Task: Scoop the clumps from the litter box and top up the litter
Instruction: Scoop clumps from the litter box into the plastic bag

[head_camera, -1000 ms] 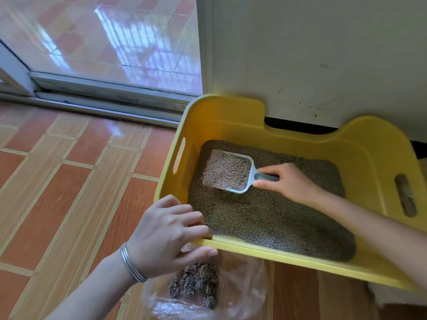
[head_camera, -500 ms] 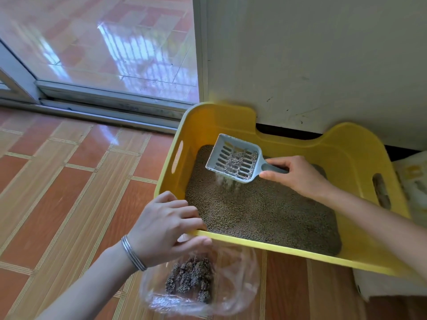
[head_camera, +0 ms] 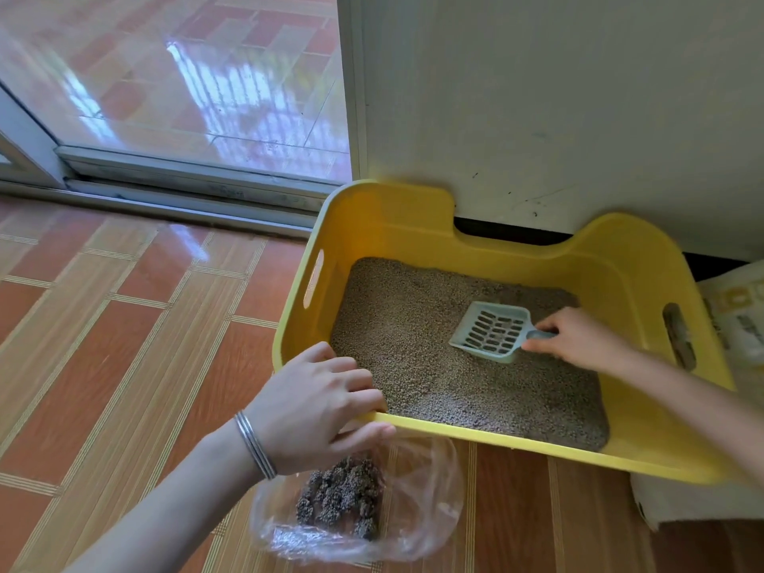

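Right hand [head_camera: 578, 341] has the scoop [head_camera: 492, 335] pinched by its stubby handle, thumb and fingertips closed on it. Left hand [head_camera: 314, 407] is curled over the near rim of the box [head_camera: 496, 438] at its 7 o'clock corner, fingers inside and thumb under the lip. Can't tell from here whether it's also pinching the bag's edge. Thin bracelet [head_camera: 254, 444] on that wrist.

The scoop lies flat on the litter [head_camera: 413, 345] at about 3 o'clock of the bed, and its slots look empty. So I'd call this the start of a pass. My tip is to dip the front edge and push in low toward 9 o'clock so it gets under anything buried. Then lift and shake gently over the box so clean grains drop through before swinging to the bag. Grip the rim firmly, or I reckon the box skates on the tiles [head_camera: 124, 366].

The box is yellow and sits at 4 o'clock of my view, with its back against the white wall [head_camera: 558, 97] and a slot handle [head_camera: 313, 279] at 9 o'clock. The litter is a thin, fairly even beige-grey layer with no obvious lumps on top. Scooping looks nearly done to me, and the top-up hasn't started.

The clear bag [head_camera: 421, 490] sits on the floor at 6 o'clock of the left hand, with dark clumps [head_camera: 343, 502] piled inside. A printed sack [head_camera: 740, 320] peeks in at 3 o'clock past the box, maybe the fresh stuff.
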Demonstrator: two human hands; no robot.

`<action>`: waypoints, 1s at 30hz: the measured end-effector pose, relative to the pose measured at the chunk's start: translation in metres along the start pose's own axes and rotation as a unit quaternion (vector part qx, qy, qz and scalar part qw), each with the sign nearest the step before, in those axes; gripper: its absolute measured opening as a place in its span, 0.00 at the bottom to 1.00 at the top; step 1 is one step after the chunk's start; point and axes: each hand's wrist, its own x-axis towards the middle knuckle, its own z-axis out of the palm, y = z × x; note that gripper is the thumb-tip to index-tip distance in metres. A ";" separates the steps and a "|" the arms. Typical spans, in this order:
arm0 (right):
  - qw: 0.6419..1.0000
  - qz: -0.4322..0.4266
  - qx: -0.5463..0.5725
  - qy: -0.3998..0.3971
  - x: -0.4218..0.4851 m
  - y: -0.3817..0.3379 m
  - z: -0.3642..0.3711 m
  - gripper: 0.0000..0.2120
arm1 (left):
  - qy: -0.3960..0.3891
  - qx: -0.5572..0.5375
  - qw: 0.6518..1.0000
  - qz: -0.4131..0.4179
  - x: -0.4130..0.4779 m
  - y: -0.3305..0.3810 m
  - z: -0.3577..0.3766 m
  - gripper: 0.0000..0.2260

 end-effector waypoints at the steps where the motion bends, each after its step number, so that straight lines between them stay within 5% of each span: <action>1: 1.000 0.009 -0.010 0.002 0.003 0.000 -0.001 0.13 | 0.001 0.000 1.000 0.001 0.002 0.001 0.001 0.23; 7: 1.000 0.010 -0.024 0.016 0.038 -0.040 0.007 0.14 | -0.005 -0.024 1.000 0.016 0.001 -0.003 0.003 0.19; 16: 0.989 -0.091 0.116 -0.022 0.085 -0.101 0.042 0.23 | -0.008 -0.042 0.999 0.018 -0.001 -0.004 0.004 0.19; 30: 0.973 -0.169 0.157 0.028 0.049 -0.073 0.037 0.23 | -0.003 -0.024 1.000 -0.009 -0.001 -0.003 0.003 0.21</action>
